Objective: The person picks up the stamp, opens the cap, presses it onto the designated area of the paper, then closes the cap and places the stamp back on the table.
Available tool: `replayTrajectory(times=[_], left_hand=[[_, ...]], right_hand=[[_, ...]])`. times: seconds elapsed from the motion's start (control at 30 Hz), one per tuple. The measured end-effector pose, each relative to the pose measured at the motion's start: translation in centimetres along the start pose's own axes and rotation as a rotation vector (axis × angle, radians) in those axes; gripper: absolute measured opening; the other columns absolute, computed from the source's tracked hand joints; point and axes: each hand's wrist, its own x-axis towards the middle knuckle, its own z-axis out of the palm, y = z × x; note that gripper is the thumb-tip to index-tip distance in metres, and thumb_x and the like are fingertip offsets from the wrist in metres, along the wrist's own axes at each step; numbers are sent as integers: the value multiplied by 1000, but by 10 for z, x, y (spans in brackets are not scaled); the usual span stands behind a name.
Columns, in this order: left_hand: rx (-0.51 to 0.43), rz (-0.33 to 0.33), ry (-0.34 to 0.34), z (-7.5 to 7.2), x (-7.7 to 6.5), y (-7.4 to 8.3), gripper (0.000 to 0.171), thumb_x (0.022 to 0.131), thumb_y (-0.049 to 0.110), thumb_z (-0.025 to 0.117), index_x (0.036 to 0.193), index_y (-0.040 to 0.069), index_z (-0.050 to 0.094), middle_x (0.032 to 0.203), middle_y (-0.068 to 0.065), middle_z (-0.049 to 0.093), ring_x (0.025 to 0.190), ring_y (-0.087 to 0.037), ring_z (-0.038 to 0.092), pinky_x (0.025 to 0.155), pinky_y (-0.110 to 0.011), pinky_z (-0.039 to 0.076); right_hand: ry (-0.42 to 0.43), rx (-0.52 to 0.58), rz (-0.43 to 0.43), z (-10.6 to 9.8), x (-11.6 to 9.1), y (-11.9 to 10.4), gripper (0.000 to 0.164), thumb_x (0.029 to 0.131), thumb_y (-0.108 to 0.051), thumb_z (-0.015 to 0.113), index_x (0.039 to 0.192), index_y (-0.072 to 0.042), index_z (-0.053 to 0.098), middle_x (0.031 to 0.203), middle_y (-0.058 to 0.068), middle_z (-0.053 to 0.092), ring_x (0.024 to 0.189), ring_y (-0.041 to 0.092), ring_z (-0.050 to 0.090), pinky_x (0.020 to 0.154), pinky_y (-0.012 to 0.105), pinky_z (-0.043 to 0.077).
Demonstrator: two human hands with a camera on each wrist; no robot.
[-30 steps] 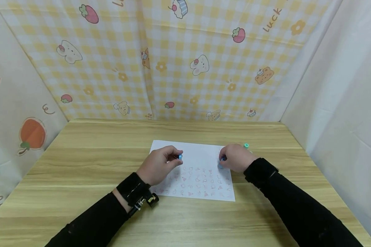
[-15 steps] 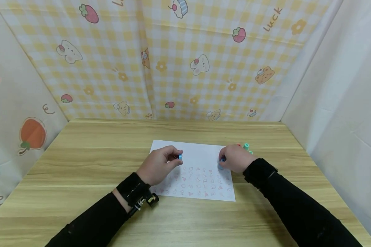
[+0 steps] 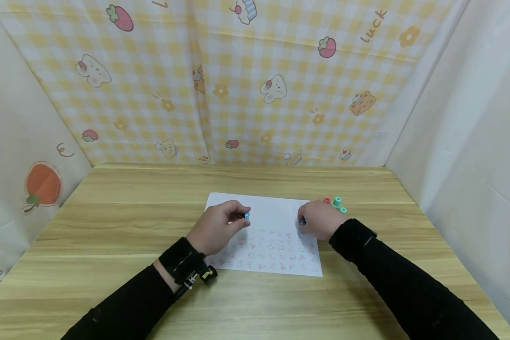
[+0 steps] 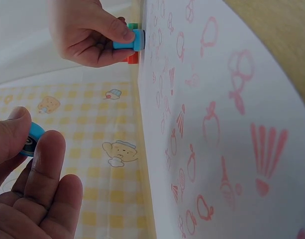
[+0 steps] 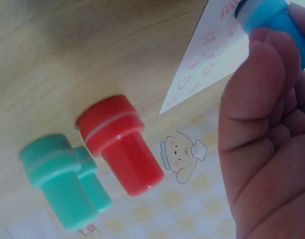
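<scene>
A white sheet of paper (image 3: 276,215) printed with rows of small red pictures lies on the table. Over its right side, my right hand (image 3: 320,220) grips a blue toy stamp (image 5: 279,22) by its handle. In the left wrist view the stamp's broad dark-rimmed end is right at the paper. My left hand (image 3: 217,227) hovers above the sheet's left part, pinching a blue stamp cap (image 4: 35,133) with a dark inside between thumb and finger. The printed shapes near the left hand include a shuttlecock and a racket.
Behind the right hand stand a red stamp (image 5: 125,144) and two green stamps (image 5: 57,179), just off the paper's far right corner. A yellow checked curtain (image 3: 246,94) hangs along the wooden table's (image 3: 123,212) back edge, with white cloth at both sides.
My right hand has shifted slightly left along the paper with the blue stamp, and the red and green stamps behind it show more fully. My left hand has hardly moved.
</scene>
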Motion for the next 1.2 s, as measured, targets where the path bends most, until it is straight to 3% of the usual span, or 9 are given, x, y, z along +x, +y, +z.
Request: replayTrajectory(times=[0.5,1.2], left_hand=[[2,0,-3,-1,-2,1,14,97,13,77,111,14,76,99,6,77,92,-7,69,97,-43,59],[7,12,2,-2,-3,2,14,96,14,78,111,13,76,98,6,77,92,-7,70,95,-40,59]], right_hand=[[-5,2,12,2,-1,-3,4,95,-13,77,97,-10,78,89,1,73,75,14,61,77,32,58],[19,-30,5,4,-3,-6,4,96,-12,75,95,-10,78,84,0,71,73,15,59,76,32,56]])
